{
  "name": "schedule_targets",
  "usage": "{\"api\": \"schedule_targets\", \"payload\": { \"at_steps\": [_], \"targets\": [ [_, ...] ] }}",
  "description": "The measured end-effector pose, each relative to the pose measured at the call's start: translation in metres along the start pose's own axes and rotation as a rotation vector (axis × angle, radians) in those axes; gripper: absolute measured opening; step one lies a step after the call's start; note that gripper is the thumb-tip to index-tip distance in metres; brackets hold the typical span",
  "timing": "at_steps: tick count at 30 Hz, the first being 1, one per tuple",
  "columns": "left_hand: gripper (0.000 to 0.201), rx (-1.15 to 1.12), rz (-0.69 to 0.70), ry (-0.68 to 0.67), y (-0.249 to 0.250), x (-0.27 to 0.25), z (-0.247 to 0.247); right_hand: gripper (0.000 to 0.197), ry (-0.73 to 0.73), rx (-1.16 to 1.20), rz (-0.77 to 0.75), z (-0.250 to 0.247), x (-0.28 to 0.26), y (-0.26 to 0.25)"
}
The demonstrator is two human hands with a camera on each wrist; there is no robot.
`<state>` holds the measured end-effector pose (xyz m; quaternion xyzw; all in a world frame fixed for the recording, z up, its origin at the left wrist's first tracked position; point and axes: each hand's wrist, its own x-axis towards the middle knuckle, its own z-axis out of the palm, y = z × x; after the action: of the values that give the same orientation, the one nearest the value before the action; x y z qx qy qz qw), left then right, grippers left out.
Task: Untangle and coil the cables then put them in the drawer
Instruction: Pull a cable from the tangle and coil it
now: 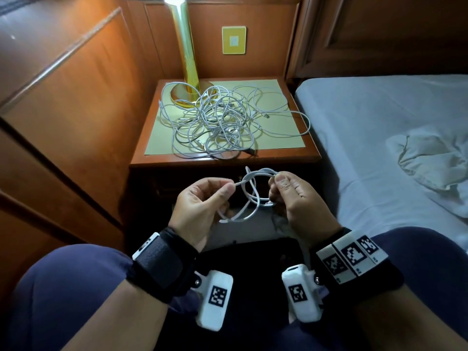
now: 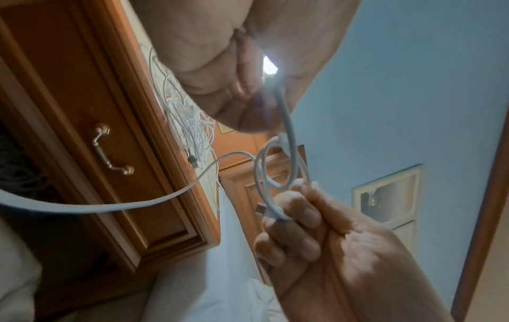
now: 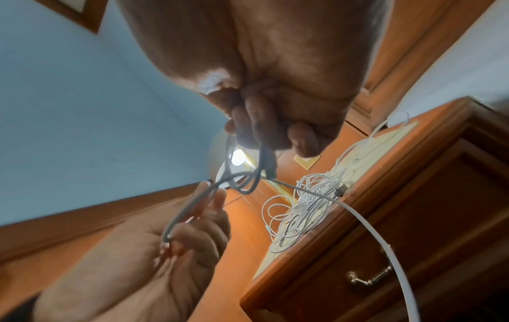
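The person's knees, in dark blue trousers (image 1: 63, 295), fill the bottom of the head view, and above them sit the two wrist straps with their white camera blocks (image 1: 215, 300) — each carries a black-and-white square code, but no readable words or brand show anywhere.

Just past the wrists, the left hand (image 1: 200, 209) pinches a white cable (image 1: 249, 196) between thumb and forefinger, the other fingers curled under. The right hand (image 1: 293, 198) grips the same cable where several loops are gathered, thumb pressed on top. The loops hang between the two hands, and one plug end sticks up above them. In the left wrist view a plug lies against the right hand's fingers (image 2: 292, 215).

Beyond the hands stands a wooden bench (image 1: 222, 160) with a pale green mat on top. A big tangle of white cables (image 1: 220, 122) lies on it — partly wrapped around the round foot of a gold lamp (image 1: 186, 59). One loop spills over the right edge toward the bed (image 1: 379, 122), where a crumpled white cloth (image 1: 435, 158) lies.

The drawer (image 3: 413, 250) under the bench top is closed; its metal handle (image 3: 369, 278) shows in both wrist views.

A yellow wall plate (image 1: 234, 40) is set behind the lamp.
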<state>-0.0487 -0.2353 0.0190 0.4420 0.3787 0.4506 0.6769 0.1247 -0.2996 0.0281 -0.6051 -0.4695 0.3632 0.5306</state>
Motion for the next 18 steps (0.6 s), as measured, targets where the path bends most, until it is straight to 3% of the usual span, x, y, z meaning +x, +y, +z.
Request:
{"api": "schedule_targets", "payload": {
  "at_steps": [3, 5, 9, 12, 15, 18],
  "targets": [
    [0.026, -0.191, -0.069, -0.048, 0.004, 0.002, -0.005, 0.036, -0.045, 0.341, 0.188, -0.006, -0.002, -0.010],
    [0.024, -0.148, -0.074, -0.101, -0.002, 0.002, -0.007, 0.034, -0.081, 0.528, 0.278, -0.009, -0.003, -0.017],
    [0.057, 0.369, 0.131, -0.324, -0.028, -0.009, 0.000, 0.029, -0.183, 0.768, 0.367, -0.007, -0.006, -0.023],
    [0.051, 0.528, 0.196, -0.468, -0.040, -0.016, 0.007, 0.022, -0.239, 0.844, 0.381, -0.005, -0.008, -0.024],
    [0.033, 0.595, 0.221, -0.465, -0.043, -0.017, 0.008, 0.023, -0.222, 0.908, 0.396, -0.009, -0.009, -0.026],
    [0.048, 0.680, 0.285, -0.385, -0.046, -0.013, 0.006, 0.027, -0.221, 0.929, 0.413, -0.012, -0.010, -0.027]
  ]
}}
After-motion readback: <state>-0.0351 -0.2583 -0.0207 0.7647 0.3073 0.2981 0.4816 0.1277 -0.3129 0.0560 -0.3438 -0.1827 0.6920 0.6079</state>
